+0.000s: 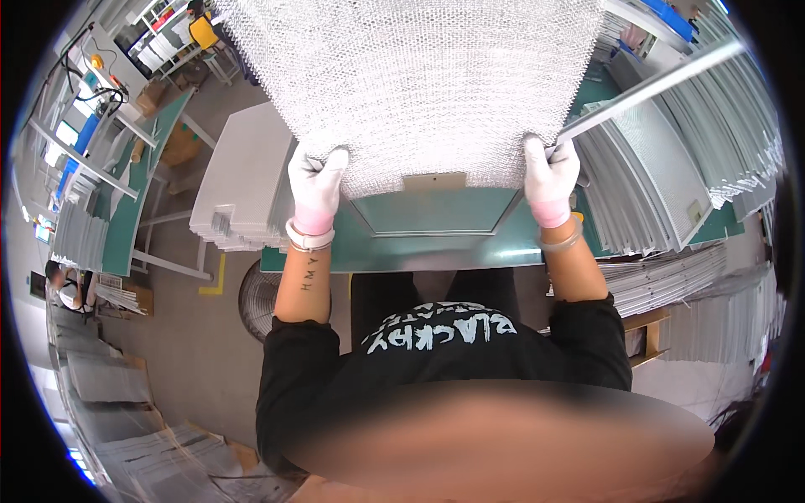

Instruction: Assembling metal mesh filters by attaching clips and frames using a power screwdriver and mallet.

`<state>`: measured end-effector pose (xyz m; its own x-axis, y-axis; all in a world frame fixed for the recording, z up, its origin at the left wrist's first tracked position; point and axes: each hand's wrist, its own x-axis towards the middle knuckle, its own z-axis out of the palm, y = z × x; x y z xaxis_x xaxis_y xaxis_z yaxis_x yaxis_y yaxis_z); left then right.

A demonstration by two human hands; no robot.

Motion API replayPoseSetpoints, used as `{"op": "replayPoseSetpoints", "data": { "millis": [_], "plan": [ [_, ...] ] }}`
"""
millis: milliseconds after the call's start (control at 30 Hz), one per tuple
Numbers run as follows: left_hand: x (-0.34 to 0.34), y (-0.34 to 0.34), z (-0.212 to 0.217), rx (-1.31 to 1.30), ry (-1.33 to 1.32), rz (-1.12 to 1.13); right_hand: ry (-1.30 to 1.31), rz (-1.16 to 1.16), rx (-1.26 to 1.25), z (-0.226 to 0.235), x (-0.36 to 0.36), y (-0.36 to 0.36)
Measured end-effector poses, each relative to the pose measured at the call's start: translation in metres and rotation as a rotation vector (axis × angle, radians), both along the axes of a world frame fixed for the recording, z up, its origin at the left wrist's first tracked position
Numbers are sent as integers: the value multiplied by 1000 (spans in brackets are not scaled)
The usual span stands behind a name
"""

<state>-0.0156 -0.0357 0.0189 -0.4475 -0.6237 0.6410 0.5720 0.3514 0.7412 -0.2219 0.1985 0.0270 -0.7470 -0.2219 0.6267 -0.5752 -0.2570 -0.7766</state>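
I hold a large silver metal mesh sheet (419,84) up in front of me, over a green worktable (436,239). My left hand (316,189), in a white glove, grips the sheet's lower left edge. My right hand (550,180), also in a white glove, grips the lower right edge. A long metal bar (654,84) runs from my right hand up to the right; whether that hand also holds it I cannot tell. The sheet hides most of the tabletop behind it.
Stacks of framed mesh panels (654,184) lie on the right and lower right. A pile of flat grey sheets (239,184) sits on the left. A floor fan (258,293) stands under the table's left end. More green tables (126,210) and shelving are far left.
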Motion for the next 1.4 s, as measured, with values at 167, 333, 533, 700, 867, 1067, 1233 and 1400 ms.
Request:
{"op": "replayPoseSetpoints", "data": {
  "millis": [167,333,533,700,867,1067,1233,1400],
  "plan": [
    [5,3,-11,-33,2,-60,-124,234,-70,-8,-2,10],
    [11,1,-31,-31,-70,-23,-111,210,-33,-25,-2,13],
    [8,14,-25,53,-26,47,20,210,69,-37,-7,18],
    [28,-11,-15,-10,-195,-89,-67,422,217,12,-14,25],
    [18,-13,-5,4,54,-103,-13,211,-1,11,1,4],
    [10,-10,-3,11,49,-10,-175,147,-93,13,13,-8],
    [10,-5,5,57,22,-33,-155,211,-94,6,9,-1],
    [13,-8,-4,85,22,-16,-163,281,-58,10,5,3]
  ]
}}
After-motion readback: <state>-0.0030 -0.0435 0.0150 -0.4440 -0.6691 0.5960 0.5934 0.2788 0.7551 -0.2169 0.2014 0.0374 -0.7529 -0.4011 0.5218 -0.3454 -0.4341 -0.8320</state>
